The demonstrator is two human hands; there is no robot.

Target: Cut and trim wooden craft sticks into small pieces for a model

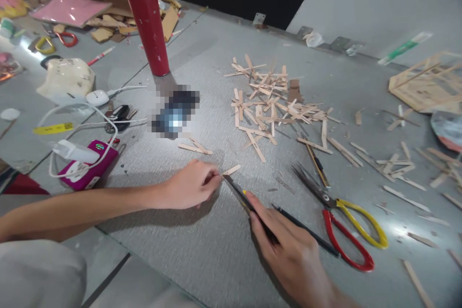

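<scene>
In the head view, my left hand (195,184) is closed in a pinch on one end of a small wooden stick (233,170), low over the grey table. My right hand (285,240) grips a utility knife (236,190) with a dark body and a bit of yellow near the thumb. Its tip meets the stick right beside my left fingertips. Just right of the knife lie a thin black pen-like rod (306,228) and open scissors (328,202) with one red and one yellow handle loop. My left fingers hide part of the stick.
A heap of wooden sticks (267,101) spreads beyond my hands. A red bottle (147,29) stands at the back left, near a blurred-out phone-like object (175,113). A purple power bank (97,166) with white cable lies left. A wooden stick frame (426,82) sits far right.
</scene>
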